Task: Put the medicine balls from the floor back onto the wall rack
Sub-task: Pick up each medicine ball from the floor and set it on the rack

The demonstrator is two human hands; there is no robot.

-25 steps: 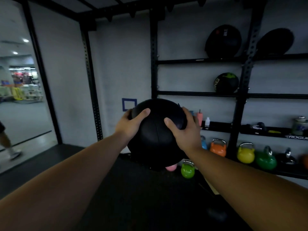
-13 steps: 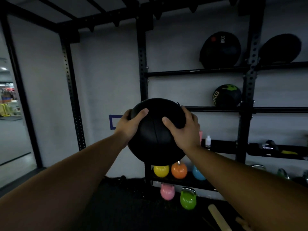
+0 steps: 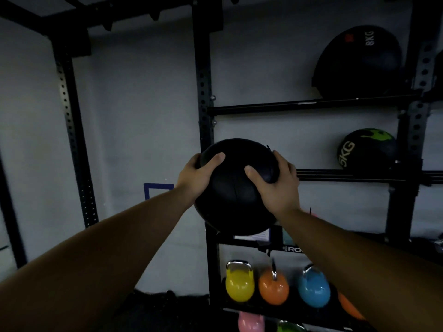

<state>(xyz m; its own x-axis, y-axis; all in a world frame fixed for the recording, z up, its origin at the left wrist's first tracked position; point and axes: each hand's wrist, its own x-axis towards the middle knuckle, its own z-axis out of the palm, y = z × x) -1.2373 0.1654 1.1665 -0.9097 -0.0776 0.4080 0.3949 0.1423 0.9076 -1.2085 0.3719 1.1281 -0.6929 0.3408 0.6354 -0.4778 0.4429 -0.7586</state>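
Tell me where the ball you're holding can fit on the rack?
The left hand and right hand hold the black ball. Bare room: the top rail between the upright post and the 8KG ball, and the middle rail left of the 5KG ball. Lower down it is crowded with kettlebells side by side.

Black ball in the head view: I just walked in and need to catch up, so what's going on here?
A person grips a round black medicine ball with the left hand and right hand, held up before the black steel wall rack, not yet on a rail. A black 8KG ball and a black-and-green ball already sit on its rails; coloured kettlebells stand below.
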